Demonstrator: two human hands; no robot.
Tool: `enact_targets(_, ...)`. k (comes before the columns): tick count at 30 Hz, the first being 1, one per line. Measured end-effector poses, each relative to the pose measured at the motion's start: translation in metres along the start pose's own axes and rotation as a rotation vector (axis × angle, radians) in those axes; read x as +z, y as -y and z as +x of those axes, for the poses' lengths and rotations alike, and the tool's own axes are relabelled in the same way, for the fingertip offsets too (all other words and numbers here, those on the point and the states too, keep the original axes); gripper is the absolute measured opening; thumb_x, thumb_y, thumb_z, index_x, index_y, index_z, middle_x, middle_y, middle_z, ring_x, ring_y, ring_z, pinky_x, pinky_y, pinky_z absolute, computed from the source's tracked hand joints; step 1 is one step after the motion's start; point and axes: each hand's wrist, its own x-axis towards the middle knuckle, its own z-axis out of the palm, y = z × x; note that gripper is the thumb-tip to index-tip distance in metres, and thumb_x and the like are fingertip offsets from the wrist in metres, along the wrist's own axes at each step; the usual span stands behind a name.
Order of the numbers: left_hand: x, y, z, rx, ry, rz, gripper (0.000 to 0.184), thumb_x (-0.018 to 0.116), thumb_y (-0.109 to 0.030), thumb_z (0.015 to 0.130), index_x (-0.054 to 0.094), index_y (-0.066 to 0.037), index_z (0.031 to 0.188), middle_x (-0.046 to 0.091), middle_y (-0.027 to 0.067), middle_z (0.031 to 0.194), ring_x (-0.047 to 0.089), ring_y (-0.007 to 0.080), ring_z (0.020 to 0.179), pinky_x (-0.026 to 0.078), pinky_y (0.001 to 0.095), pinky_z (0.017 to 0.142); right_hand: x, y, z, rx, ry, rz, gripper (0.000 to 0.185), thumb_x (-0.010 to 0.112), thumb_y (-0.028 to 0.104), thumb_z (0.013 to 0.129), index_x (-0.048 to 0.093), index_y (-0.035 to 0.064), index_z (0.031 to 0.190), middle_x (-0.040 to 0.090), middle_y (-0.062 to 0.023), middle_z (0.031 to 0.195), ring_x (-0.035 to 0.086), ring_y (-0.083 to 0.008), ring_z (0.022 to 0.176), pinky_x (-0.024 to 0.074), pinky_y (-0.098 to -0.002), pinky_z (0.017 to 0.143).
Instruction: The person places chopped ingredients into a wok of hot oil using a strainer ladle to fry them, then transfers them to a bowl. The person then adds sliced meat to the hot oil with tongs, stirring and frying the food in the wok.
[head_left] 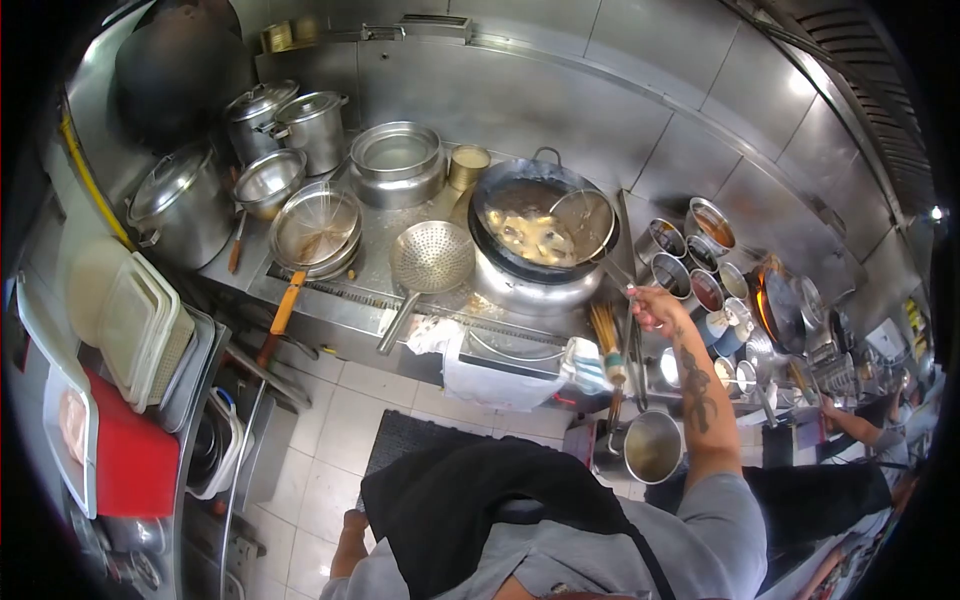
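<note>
My right hand is closed around the handle of a round wire skimmer. The skimmer's mesh head lies over the right side of a black wok. Pale, battered-looking pieces float in bubbling oil in the wok; their exact kind is unclear. Low beside my body, my left hand shows only partly against the black apron, and its fingers are hidden. A perforated metal strainer rests left of the wok, its handle projecting past the counter's front edge.
Strainers and bowls, an open pot and lidded pots stand left. Sauce containers sit right, near another wok with flames. A brush and a pot are near my right arm. A co-worker's arm reaches in at far right.
</note>
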Motion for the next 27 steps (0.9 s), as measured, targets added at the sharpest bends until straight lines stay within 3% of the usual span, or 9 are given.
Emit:
enact_targets(7,0.004,-0.009,-0.024,0.005,-0.019,-0.177,0.053,0.047,-0.046,0.083,0.063,0.003,0.096,0.063,0.0208,0.097,0.059,0.0296,0.097,0.047,0.0367,0.079,0.006,-0.026,0.035,0.085,0.270,0.357,0.016,0.043,0.018,0.092,0.052,0.0108,0.103,0.051,-0.0017,0.067,0.037,-0.0055,0.042,0.0271,-0.0200,0.034)
enact_targets(10,0.000,-0.015,-0.037,0.010,-0.010,-0.102,0.052,0.043,-0.047,0.083,0.063,-0.001,0.097,0.063,0.0194,0.098,0.059,0.0290,0.098,0.047,0.0375,0.079,0.015,-0.029,0.039,0.070,0.281,0.403,0.016,0.043,0.017,0.092,0.054,0.0110,0.102,0.051,-0.0017,0.068,0.037,-0.0054,0.042,0.0263,-0.0183,0.034)
enact_targets(12,-0.002,-0.015,-0.042,0.150,0.054,0.194,0.050,0.038,-0.046,0.085,0.064,-0.006,0.098,0.063,0.0174,0.099,0.059,0.0282,0.097,0.047,0.0381,0.079,0.016,-0.029,0.039,0.060,0.289,0.415,0.014,0.046,0.020,0.091,0.051,0.0116,0.102,0.050,-0.0016,0.066,0.037,-0.0059,0.041,0.0273,-0.0210,0.034)
enact_targets(13,-0.002,-0.016,-0.045,0.147,0.055,0.193,0.050,0.038,-0.046,0.085,0.064,-0.006,0.098,0.063,0.0174,0.099,0.059,0.0282,0.097,0.047,0.0381,0.079,0.016,-0.029,0.039,0.062,0.292,0.415,0.014,0.046,0.020,0.091,0.051,0.0116,0.102,0.050,-0.0016,0.066,0.037,-0.0059,0.041,0.0273,-0.0210,0.034)
enact_targets(16,0.009,-0.013,-0.045,0.115,0.039,0.163,0.048,0.034,-0.044,0.085,0.065,-0.010,0.098,0.063,0.0155,0.099,0.059,0.0276,0.097,0.047,0.0390,0.079,0.016,-0.030,0.041,0.054,0.264,0.414,0.015,0.046,0.020,0.091,0.051,0.0114,0.103,0.051,-0.0016,0.066,0.037,-0.0059,0.041,0.0276,-0.0210,0.035)
enact_targets(27,0.042,-0.010,-0.042,-0.149,-0.008,-0.187,0.050,0.037,-0.043,0.084,0.064,-0.003,0.098,0.062,0.0181,0.100,0.058,0.0285,0.101,0.044,0.0381,0.084,0.013,-0.027,0.050,0.082,0.222,0.389,0.015,0.046,0.018,0.090,0.049,0.0103,0.102,0.049,-0.0008,0.063,0.035,-0.0058,0.042,0.0257,-0.0208,0.035)
